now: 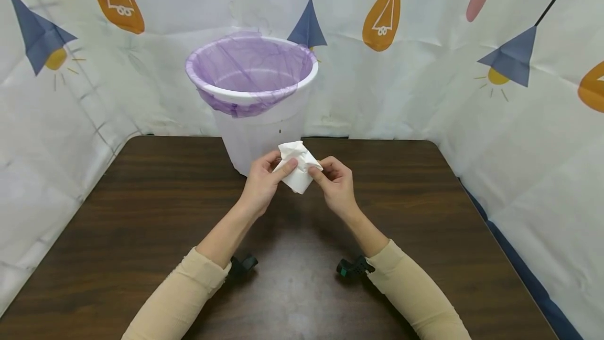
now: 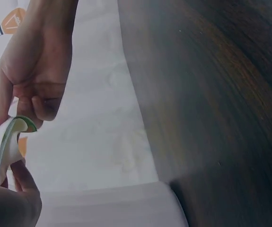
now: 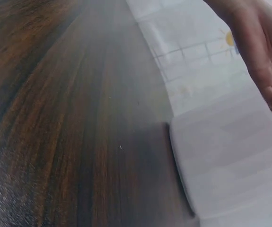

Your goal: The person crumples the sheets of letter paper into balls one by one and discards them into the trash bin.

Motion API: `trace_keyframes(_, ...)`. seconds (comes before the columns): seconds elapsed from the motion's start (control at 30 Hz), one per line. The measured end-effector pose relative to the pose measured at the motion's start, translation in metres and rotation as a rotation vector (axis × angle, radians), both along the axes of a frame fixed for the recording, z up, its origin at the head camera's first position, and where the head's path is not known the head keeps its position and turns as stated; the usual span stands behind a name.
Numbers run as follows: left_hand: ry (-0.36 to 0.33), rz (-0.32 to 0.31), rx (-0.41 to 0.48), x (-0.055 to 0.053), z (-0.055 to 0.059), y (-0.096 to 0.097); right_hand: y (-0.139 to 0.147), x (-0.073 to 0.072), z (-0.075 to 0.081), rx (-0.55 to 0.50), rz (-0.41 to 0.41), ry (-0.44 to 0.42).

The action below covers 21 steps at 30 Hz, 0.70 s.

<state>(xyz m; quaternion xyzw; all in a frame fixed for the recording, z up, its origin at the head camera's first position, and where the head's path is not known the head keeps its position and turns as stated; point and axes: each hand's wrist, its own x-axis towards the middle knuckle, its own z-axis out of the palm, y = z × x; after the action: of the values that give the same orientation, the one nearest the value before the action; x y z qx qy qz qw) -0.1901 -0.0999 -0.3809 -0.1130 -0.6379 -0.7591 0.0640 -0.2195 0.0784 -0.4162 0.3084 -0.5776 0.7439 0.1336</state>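
Between both hands is a small white folded packet (image 1: 298, 178), creased on top and raised above the table. My left hand (image 1: 261, 182) grips its left side, thumb lying across its face. At the right corner, my right hand (image 1: 340, 185) pinches it between thumb and curled fingers. The left wrist view shows the white packet (image 2: 3, 146) with a green edge and a curled flap; the right hand (image 2: 41, 71) reaches it from above and the left hand (image 2: 13, 205) from below. In the right wrist view, the left hand (image 3: 261, 52) appears at the upper right, the packet mostly cut off.
A white bin (image 1: 264, 133) with a purple liner bag (image 1: 255, 67) stands just behind the hands at the back of the dark wooden table (image 1: 141, 214). White curtains (image 1: 439, 77) printed with lamps and bulbs surround the table. Black wrist straps (image 1: 243, 265) sit by both cuffs.
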Motion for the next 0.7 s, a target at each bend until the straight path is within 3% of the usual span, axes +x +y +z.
trace_keyframes(0.37, 0.048, -0.051, -0.015, 0.0023, 0.0018, 0.0049, 0.0053, -0.0032, 0.0023, 0.039, -0.014, -0.019)
trace_keyframes(0.7, 0.129, 0.076, -0.114, 0.0026, 0.0048, 0.0059, 0.0053, -0.0045, -0.0018, 0.081, -0.002, -0.018)
